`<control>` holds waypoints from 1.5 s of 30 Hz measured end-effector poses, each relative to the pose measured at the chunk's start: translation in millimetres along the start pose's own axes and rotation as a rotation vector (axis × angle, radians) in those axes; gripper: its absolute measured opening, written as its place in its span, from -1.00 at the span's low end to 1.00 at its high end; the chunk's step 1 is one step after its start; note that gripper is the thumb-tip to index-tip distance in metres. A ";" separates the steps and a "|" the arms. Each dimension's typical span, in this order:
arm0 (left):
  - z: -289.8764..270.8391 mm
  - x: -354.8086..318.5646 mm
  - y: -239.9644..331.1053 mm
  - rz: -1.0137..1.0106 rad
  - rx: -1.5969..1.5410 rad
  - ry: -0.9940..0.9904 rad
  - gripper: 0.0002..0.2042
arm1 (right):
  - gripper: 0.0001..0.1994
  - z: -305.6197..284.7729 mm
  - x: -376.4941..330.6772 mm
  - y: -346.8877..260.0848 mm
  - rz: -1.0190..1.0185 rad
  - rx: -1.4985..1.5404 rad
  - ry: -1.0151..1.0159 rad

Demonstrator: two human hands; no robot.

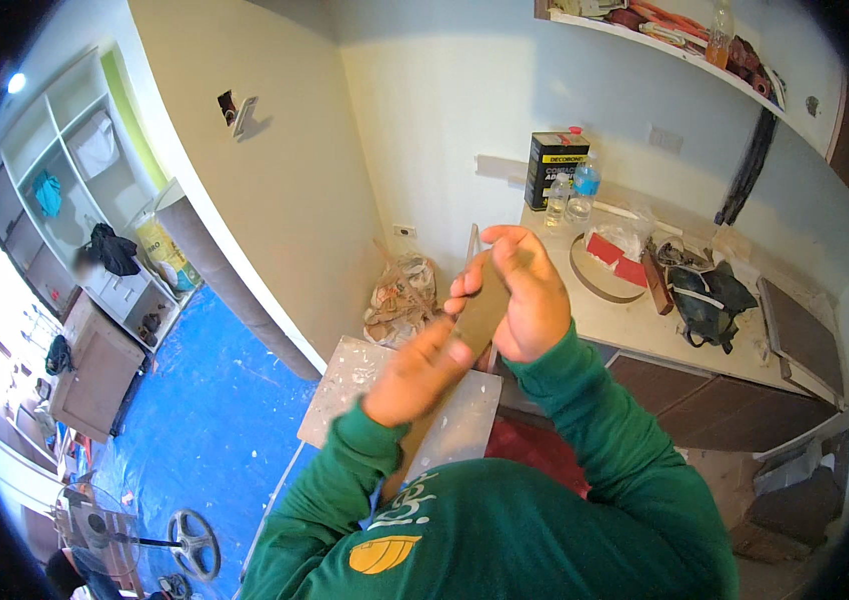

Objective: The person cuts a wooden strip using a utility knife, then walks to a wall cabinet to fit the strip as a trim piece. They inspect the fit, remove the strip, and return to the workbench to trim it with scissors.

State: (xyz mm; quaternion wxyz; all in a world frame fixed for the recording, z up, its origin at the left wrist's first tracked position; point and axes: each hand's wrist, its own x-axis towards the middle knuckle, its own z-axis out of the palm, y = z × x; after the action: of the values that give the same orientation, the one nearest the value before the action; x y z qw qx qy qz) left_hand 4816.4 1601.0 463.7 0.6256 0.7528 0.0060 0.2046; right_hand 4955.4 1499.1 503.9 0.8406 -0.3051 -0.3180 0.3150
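A long, narrow brown strip [485, 312] slants between my hands, its lower end running down toward my body. My right hand [533, 300] grips it near the upper end, thumb on top and fingers curled around the edge. Lower down, my left hand [413, 372] lies over the strip, with its fingers pressed against it and pointing up toward the right hand. Under the strip is a pale, paint-spattered work board [338, 385]. A thin light-coloured edge sticks up beside the right fingertips; whether it belongs to the strip I cannot tell.
On the right, a white counter [585, 312] carries a black can [553, 165], plastic bottles [585, 185], a rolled edging band [585, 275] and a dark bag [707, 305]. A plastic bag of scraps [405, 300] sits in the corner. Blue sheeting [210, 420] covers the floor at left.
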 end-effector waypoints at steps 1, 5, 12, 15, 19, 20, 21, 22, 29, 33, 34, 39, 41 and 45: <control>8.4 -3.4 -6.1 -0.081 -0.057 -0.155 -0.72 | -0.73 3.0 -1.6 0.2 -0.003 -0.052 -0.029; 3.1 -10.5 -3.3 -0.346 -0.255 -0.184 -0.78 | -0.80 -14.6 -5.8 -4.9 0.078 -0.242 -0.164; 40.4 -14.5 -4.7 -0.307 -0.082 -0.073 -0.77 | -0.65 -46.2 14.2 11.7 0.022 -0.506 0.038; 49.3 -13.8 -7.1 -0.311 -0.037 -0.027 -0.77 | -0.57 -58.2 21.0 15.1 0.135 -0.351 0.096; 55.2 -15.2 -5.3 -0.345 -0.077 0.018 -0.77 | -0.56 -48.5 15.2 -2.2 0.210 -0.250 0.085; 56.5 -15.3 -5.5 -0.361 -0.101 0.026 -0.77 | -0.57 -48.1 14.0 -7.6 0.206 -0.264 0.077; 57.6 -15.4 -6.2 -0.376 -0.124 0.033 -0.77 | -0.59 -53.0 13.7 -9.9 0.156 -0.328 -0.002; 58.7 -15.4 -6.9 -0.392 -0.148 0.039 -0.77 | -0.61 -60.2 13.4 -12.6 0.106 -0.391 -0.080; 66.6 -18.0 -6.9 -0.441 -0.153 0.025 -0.76 | -0.77 -77.5 8.8 -44.1 -0.165 -0.781 -0.257; 69.1 -15.3 4.2 -0.471 -0.110 0.035 -0.76 | -0.73 -80.2 3.2 -44.1 -0.201 -0.971 -0.256; 69.7 -14.9 4.5 -0.473 -0.107 0.033 -0.76 | -0.74 -79.1 3.3 -49.5 -0.233 -1.093 -0.293; 73.5 -15.0 5.9 -0.478 -0.113 -0.019 -0.76 | -0.75 -85.6 5.0 -50.8 0.169 -0.720 -0.242; 73.5 -13.3 8.8 -0.488 -0.115 -0.022 -0.76 | -0.76 -93.1 7.7 -55.0 0.206 -0.615 -0.301; 67.0 -13.3 9.3 -0.516 -0.102 -0.025 -0.77 | -0.78 -93.1 5.7 -72.5 0.316 -0.534 -0.380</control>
State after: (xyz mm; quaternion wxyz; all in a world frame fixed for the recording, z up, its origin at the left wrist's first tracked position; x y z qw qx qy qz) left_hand 4823.0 1532.5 459.5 0.6944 0.6962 0.1799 0.0290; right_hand 5050.8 1429.5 500.6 0.5981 -0.4952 -0.4886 0.3979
